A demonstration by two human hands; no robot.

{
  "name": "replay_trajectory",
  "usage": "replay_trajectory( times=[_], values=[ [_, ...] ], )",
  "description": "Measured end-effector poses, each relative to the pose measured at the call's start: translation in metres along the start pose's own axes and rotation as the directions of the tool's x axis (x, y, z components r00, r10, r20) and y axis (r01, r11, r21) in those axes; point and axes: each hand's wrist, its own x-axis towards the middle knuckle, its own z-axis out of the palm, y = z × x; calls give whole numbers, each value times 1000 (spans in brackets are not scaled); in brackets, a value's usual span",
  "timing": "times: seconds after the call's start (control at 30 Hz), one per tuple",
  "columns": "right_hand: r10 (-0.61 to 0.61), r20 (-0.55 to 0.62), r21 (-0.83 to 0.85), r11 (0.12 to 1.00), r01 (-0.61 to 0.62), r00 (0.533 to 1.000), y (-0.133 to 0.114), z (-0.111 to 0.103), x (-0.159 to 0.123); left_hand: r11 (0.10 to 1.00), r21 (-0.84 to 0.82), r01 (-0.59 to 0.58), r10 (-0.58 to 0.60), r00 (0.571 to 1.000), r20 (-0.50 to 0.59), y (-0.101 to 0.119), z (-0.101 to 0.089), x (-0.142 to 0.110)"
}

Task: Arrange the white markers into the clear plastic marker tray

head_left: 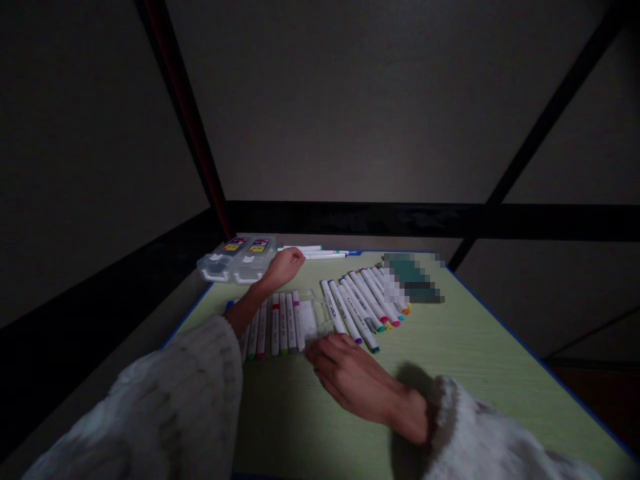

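Observation:
My left hand [286, 267] reaches to the back of the table, fingers curled in a pinch at the left end of a white marker [327, 256]; its fingertips are partly hidden. A row of white markers with coloured ends [283, 327] stands side by side in a clear plastic tray [323, 317], under my left forearm. My right hand [347, 373] is at the tray's near right corner, fingers bent together and closed on its edge. Right of the tray, several loose white markers [357, 310] lie slanted in a fan, their ends in many colours.
Two clear plastic cases [253, 260] with white handles and colourful labels lie at the back left. A pixelated dark green object [413, 279] is at the back right. The pale green table [450, 360] has a blue edge, with a wall [350, 120] behind it.

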Motion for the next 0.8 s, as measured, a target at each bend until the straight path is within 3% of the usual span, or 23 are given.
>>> replay_trajectory(
  times=[0.4,0.8],
  values=[
    [-1,-20,-25,1000,0,1000,0,0,1,954,280,-107,69,988,141,-19,39,15],
    [11,-3,-21,1000,-11,1000,0,-1,1,936,301,-182,88,950,300,-28,47,21]
  ],
)
